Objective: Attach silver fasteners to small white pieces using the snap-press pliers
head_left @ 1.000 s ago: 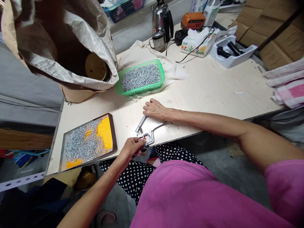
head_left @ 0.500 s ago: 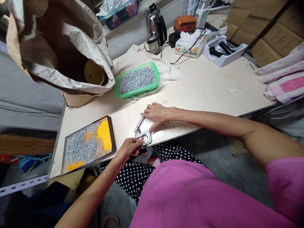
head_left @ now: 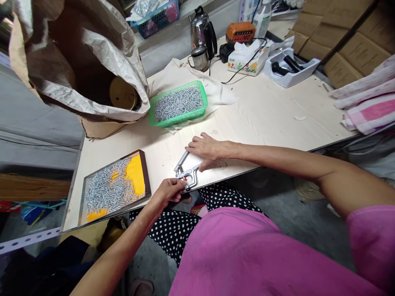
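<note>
Brace the silver, spring-fitted metal pliers [head_left: 190, 172] with spread right hand [head_left: 207, 148]. Guide gently with pinched left hand [head_left: 170, 190]; cannot tell its contents.

A metal kettle [head_left: 198, 29] stands behind a mug [head_left: 201, 61].

Soft light is brightening my pale tabletop [head_left: 262, 111], while the floor [head_left: 277, 201] below is lying dim and the open sack [head_left: 108, 37] is holding brown shadow. Pale gleams are showing on the kettle [head_left: 198, 31] and the metal tool [head_left: 193, 174]. The wide lens is stretching my right sleeve [head_left: 370, 234] near the edge.
</note>
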A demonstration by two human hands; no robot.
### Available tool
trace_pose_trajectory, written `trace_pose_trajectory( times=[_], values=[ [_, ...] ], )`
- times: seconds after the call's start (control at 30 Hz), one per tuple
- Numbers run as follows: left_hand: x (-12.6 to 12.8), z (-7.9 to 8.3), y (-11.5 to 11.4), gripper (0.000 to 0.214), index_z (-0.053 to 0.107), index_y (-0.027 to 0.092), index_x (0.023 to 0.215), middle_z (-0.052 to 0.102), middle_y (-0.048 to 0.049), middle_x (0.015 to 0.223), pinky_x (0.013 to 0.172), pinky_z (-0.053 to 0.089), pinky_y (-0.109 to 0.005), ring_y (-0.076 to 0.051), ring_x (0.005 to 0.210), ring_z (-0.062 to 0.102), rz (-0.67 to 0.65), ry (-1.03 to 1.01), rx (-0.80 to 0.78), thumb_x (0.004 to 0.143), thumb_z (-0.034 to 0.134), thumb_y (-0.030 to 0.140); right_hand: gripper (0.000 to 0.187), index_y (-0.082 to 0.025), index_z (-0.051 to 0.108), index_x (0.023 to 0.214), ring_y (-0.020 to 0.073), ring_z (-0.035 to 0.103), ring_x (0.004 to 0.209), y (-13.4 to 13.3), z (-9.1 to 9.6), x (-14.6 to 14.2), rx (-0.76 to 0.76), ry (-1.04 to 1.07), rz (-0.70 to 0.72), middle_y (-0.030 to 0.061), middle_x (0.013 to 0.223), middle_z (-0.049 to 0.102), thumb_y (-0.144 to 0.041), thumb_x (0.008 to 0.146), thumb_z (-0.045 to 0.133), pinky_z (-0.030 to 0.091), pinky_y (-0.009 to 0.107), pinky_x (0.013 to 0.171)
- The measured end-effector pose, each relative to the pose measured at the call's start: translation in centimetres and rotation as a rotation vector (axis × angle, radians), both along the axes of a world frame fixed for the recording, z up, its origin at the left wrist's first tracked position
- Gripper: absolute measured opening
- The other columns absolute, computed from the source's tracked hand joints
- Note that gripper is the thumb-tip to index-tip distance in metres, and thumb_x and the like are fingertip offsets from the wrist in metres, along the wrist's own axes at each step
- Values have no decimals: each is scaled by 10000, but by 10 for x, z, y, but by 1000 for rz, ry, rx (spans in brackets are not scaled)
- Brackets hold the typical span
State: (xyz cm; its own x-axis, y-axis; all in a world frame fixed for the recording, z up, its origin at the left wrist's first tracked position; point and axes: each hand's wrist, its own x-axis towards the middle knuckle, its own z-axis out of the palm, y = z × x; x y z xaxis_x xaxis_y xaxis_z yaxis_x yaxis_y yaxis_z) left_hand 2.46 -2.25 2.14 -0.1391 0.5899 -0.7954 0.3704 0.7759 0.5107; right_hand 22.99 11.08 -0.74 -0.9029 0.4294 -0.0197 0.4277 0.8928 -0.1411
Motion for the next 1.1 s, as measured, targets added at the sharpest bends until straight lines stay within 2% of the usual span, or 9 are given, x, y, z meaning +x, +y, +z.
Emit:
trace_pose_trajectory(
  times=[0.23,0.33,0.4,0.53,0.63,0.7,0.87,0.97,1.1],
  values=[
    [-2,-5,2,347,581,181,636,533,47,526,421,368,-198,-67,401,448,-36,20,-1,753,816,408,606,-140,611,1193,310,440,1064,-2,-1,-2,-4,-6,-19,132,1135,612,-593,809,733,316,411,881],
    [-1,0,-2,362,567,187,649,537,45,544,450,386,-211,-81,425,463,-121,79,9,811,747,455,554,-137,634,1127,303,441,1059,-4,-3,-2,-3,-11,-17,126,1113,610,-605,839,707,308,398,863],
    [3,5,-6,335,596,189,677,580,16,599,505,416,-236,-116,497,525,-249,274,130,871,676,449,515,-134,639,1098,293,444,1054,-6,-3,0,-6,-9,-16,122,1102,611,-586,860,701,303,386,850],
    [16,7,-9,233,709,205,905,692,-72,940,733,508,-329,-234,889,644,-550,735,602,958,578,391,445,-129,640,1081,284,451,1056,-15,-4,2,-14,24,-31,121,1096,616,-537,907,674,306,376,833],
    [26,-4,1,287,669,199,1162,654,-111,1238,906,525,-396,-285,1133,573,-768,762,828,937,630,373,456,-122,638,1097,293,449,1078,-21,-5,3,-25,59,-50,134,1117,611,-537,910,666,323,385,843],
    [29,-13,12,415,593,187,1291,601,-125,1356,982,507,-437,-296,1174,540,-888,745,897,916,660,351,486,-114,631,1133,296,450,1077,-22,-6,3,-39,71,-59,143,1134,605,-535,894,683,343,386,839],
    [24,-23,35,612,451,138,1433,583,-155,1355,1007,485,-464,-311,1144,530,-1016,756,892,897,673,334,635,-92,589,1221,285,469,1033,-21,3,12,-99,25,-81,161,1185,582,-542,807,760,397,363,801],
    [22,-23,46,707,409,122,1465,541,-180,1403,1033,458,-474,-327,1190,508,-1058,727,887,867,707,356,637,-88,599,1225,286,483,1053,-21,12,16,-127,-38,-116,158,1183,592,-492,777,804,422,356,806],
    [22,-23,59,638,492,117,1403,601,-163,1259,967,480,-468,-321,1104,537,-1085,701,869,857,709,366,636,-69,583,1285,285,513,1076,-23,21,13,-140,-72,-191,164,1198,600,-405,797,814,438,356,832]
  ],
)
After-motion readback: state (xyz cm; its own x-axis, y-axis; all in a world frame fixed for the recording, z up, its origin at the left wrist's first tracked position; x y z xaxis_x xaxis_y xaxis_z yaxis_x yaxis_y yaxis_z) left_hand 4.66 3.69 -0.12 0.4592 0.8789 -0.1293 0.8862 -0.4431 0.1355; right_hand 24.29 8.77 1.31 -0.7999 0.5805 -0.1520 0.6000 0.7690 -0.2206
